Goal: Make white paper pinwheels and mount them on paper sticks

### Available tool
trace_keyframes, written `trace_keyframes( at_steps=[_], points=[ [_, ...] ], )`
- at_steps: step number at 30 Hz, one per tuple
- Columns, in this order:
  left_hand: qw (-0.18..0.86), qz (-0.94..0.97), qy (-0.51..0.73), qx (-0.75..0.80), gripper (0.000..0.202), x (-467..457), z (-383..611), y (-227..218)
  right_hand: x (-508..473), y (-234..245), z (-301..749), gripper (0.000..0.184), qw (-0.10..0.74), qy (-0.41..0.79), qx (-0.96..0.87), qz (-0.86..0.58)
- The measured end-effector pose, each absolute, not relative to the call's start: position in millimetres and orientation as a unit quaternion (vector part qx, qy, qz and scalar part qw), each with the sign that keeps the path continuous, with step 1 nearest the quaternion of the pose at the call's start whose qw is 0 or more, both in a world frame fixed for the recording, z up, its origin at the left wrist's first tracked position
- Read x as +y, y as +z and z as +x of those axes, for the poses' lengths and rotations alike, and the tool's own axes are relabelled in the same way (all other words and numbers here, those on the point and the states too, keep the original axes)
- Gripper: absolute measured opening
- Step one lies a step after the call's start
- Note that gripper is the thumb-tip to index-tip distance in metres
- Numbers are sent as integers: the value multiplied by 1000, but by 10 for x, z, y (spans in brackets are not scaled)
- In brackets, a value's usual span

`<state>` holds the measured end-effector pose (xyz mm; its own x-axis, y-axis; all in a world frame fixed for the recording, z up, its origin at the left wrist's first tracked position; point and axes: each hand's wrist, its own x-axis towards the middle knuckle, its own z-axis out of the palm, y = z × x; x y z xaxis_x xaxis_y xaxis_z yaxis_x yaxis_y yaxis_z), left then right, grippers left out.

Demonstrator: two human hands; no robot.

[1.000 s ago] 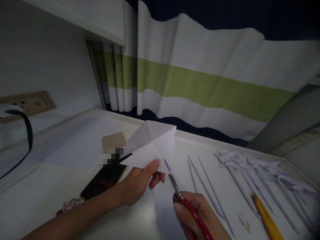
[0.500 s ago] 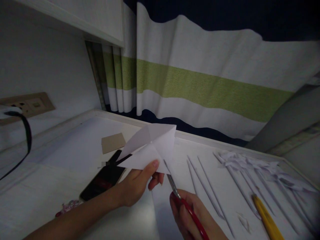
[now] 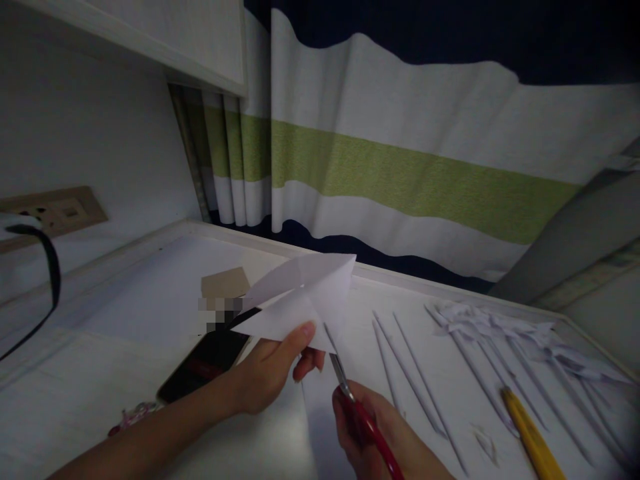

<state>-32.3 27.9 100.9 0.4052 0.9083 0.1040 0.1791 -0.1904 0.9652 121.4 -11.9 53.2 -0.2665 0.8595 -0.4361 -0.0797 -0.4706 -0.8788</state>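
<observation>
Red-handled metal scissors (image 3: 373, 430) gripped in the right hand (image 3: 393, 419) have edged left, blades (image 3: 337, 368) slanting forward-left across the near edge of the creased white paper (image 3: 280, 315), which the nearer left hand (image 3: 273, 375) pinches above the surface (image 3: 265, 440)

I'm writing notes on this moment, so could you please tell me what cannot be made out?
In the head view:
Left hand: some fingers, hidden by the paper.
Scissors: one blade, partly behind the paper; handle end, cut off by the bottom edge.
Phone: far end, partly covered by a pixelated patch.
Yellow object: near end, cut off by the bottom edge.
</observation>
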Motion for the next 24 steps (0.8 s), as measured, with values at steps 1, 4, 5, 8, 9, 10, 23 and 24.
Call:
trace_keyframes(
  at_steps=[1,4,5,8,9,10,23,24],
  points=[
    [493,678,369,402,45,279,-324,1003,-112,518,1206,53,340,707,-365,-501],
    [491,679,370,401,44,281,-324,987,-102,493,1194,47,343,728,-327,-496],
    [493,679,370,399,44,282,-324,983,-101,492,1191,46,341,729,-322,-499],
    [496,680,372,392,44,286,-324,976,-105,504,1169,45,334,732,-304,-510],
    [495,681,373,390,45,286,-324,975,-106,512,1160,45,334,731,-300,-514],
    [493,682,374,390,45,287,-324,976,-106,523,1152,45,334,730,-299,-516],
    [499,686,344,404,45,252,-333,1009,-113,621,1167,49,300,736,-357,-491],
    [499,686,341,405,45,253,-331,1012,-114,628,1172,49,301,735,-358,-491]
  ],
)
